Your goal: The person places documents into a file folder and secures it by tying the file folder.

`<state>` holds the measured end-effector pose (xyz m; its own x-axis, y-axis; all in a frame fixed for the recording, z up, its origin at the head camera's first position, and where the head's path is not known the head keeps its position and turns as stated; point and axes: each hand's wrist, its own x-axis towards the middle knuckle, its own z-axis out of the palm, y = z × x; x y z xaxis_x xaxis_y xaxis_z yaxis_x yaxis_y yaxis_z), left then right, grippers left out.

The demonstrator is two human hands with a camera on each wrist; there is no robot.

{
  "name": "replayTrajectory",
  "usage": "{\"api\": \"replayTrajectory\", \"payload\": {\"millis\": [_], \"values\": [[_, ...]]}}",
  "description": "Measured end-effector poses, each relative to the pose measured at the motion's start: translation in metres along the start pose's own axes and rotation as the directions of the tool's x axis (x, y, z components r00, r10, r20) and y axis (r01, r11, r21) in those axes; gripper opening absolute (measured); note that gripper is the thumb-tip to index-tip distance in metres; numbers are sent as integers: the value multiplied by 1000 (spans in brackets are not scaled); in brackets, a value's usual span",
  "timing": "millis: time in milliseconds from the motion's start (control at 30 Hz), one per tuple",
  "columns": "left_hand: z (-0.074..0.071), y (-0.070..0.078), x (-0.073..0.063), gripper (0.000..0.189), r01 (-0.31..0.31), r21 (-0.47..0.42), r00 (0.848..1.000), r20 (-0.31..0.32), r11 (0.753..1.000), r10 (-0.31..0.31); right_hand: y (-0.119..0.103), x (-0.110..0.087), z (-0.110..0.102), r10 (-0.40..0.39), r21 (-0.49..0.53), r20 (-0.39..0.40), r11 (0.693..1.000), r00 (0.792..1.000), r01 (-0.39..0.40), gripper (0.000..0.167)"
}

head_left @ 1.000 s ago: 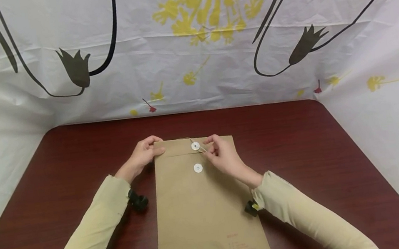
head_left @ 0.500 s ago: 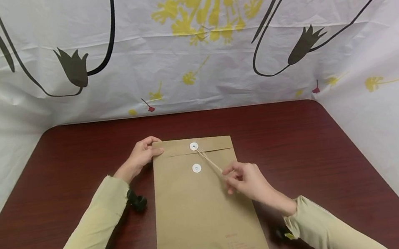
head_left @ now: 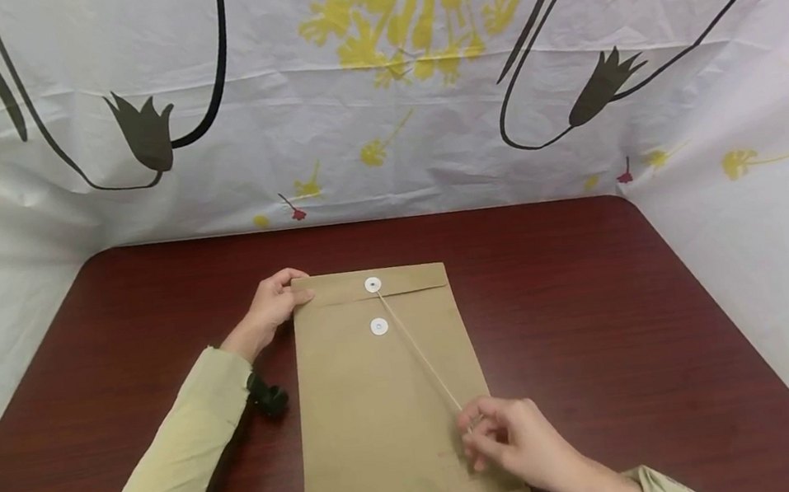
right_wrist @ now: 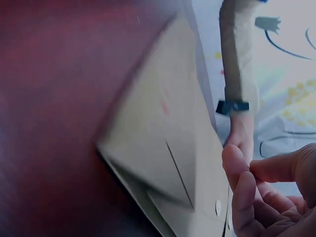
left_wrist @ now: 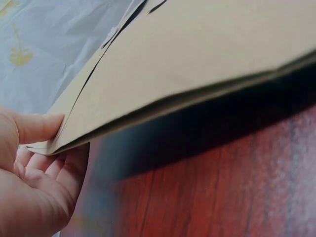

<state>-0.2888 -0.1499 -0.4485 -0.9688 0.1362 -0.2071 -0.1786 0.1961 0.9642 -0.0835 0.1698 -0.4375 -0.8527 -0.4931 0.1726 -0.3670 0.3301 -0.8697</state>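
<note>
A long brown paper envelope (head_left: 372, 415) lies along the table in the head view. Two white round buttons sit near its top: the upper button (head_left: 373, 284) on the flap, the lower button (head_left: 378, 326) below it. A thin string (head_left: 419, 352) runs taut from the upper button down to my right hand (head_left: 513, 438). Thumb and index finger of that hand pinch it over the lower right of the envelope. My left hand (head_left: 271, 304) grips the top left corner; in the left wrist view the thumb (left_wrist: 42, 127) lies on top, with fingers underneath.
The dark red wooden table (head_left: 635, 314) surrounds the envelope. White patterned cloth (head_left: 385, 172) hangs behind it and at both sides. A black wrist camera (head_left: 268, 396) sits beneath the left sleeve (head_left: 175, 458).
My right hand has drawn the string down and right from the upper button, and a longer straight stretch shows. The envelope has shifted slightly left, with my left hand still at its corner.
</note>
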Motion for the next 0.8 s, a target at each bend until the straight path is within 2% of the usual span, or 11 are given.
{"api": "replayTrajectory", "payload": {"millis": [167,400,467,567,667,733,800], "values": [[-3,0,0,28,10,14,999,-48,1000,-10,-5,-18,10,-86,17,48,996,995,86,15],[-9,-1,-1,24,26,3,995,-94,1000,-26,-9,-39,13,-135,29,149,991,980,132,16],[-10,-1,-1,23,24,-9,995,-97,1000,-25,-5,-41,10,-168,-33,130,984,977,174,17],[-10,-1,-1,23,20,-34,995,-96,999,-23,2,-40,1,-190,-189,20,963,982,191,20],[-10,0,-1,24,17,-50,996,-91,999,-21,9,-39,-10,-134,-347,-112,934,985,88,25],[-10,0,-2,24,19,-59,995,-92,998,-25,11,-39,-17,-38,-358,-134,934,990,-13,29],[-10,0,-2,23,22,-66,995,-98,998,-29,12,-38,-22,90,-294,-97,949,991,-115,40]]}}
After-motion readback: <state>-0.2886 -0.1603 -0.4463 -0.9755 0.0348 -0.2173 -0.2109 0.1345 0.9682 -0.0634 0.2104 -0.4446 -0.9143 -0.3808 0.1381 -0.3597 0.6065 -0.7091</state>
